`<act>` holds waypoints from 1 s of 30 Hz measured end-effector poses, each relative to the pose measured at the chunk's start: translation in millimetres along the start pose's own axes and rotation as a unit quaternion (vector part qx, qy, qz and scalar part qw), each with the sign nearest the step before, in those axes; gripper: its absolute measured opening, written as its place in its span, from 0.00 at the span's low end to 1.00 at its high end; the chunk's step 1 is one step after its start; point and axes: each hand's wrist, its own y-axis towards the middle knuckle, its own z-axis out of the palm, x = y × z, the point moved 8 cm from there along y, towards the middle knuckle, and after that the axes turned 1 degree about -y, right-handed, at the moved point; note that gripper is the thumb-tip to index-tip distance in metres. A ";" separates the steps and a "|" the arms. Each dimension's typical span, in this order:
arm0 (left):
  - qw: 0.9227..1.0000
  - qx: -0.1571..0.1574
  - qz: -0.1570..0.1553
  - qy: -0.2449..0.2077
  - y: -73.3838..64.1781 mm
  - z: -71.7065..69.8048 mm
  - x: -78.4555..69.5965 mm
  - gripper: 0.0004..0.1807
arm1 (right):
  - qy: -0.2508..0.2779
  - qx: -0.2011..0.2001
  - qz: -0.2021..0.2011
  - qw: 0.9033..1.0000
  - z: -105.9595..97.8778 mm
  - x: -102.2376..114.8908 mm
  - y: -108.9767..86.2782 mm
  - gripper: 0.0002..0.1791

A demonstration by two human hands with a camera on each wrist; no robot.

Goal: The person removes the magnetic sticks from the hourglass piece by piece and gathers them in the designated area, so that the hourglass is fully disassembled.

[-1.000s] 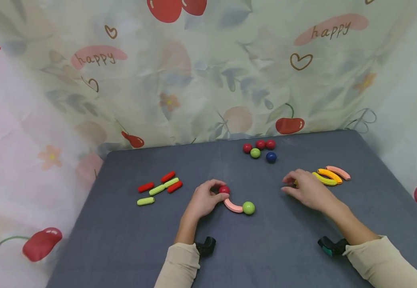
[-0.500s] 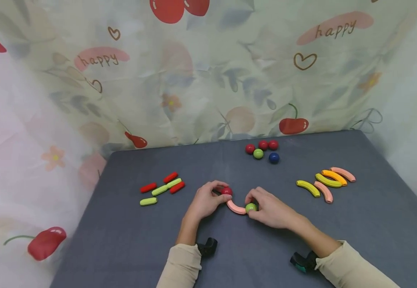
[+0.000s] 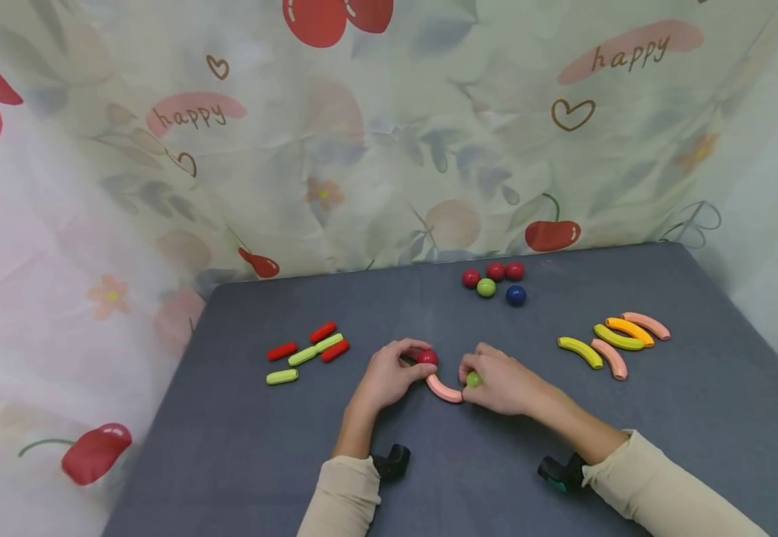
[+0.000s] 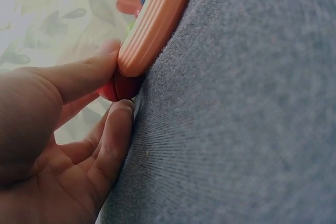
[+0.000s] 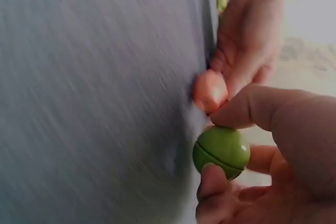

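In the head view my left hand (image 3: pixel 389 375) pinches a red ball (image 3: pixel 427 359) between thumb and fingers, low over the dark cloth. A pink curved rod (image 3: pixel 444 390) runs from that ball toward my right hand (image 3: pixel 501 380). There the thumb and fingers grip a green ball (image 3: pixel 474 379), partly covered by them. The right wrist view shows a groove around the green ball (image 5: pixel 221 153), with the pink rod's end (image 5: pixel 210 92) facing it across a small gap. In the left wrist view the ribbed pink rod (image 4: pixel 156 22) meets the red ball (image 4: pixel 121 86) at my fingertips.
At the back lie several loose balls: red (image 3: pixel 471 279), green (image 3: pixel 485 288) and blue (image 3: pixel 515 296). Curved rods, yellow (image 3: pixel 579 353), pink (image 3: pixel 609 359) and orange (image 3: pixel 630 332), lie at the right. Short straight rods, red (image 3: pixel 283 351) and light green (image 3: pixel 283 377), lie at the left.
My right hand has left a yellow curved rod at the right, come leftward and gripped the green ball. That ball has shifted slightly off the pink rod's end. My left hand keeps its hold.
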 end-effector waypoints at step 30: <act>0.999 0.020 -0.006 -0.032 2.5 -2.1 8.3 0.18 | -0.082 -0.179 -0.027 0.980 -59.3 -12.6 80.5 0.14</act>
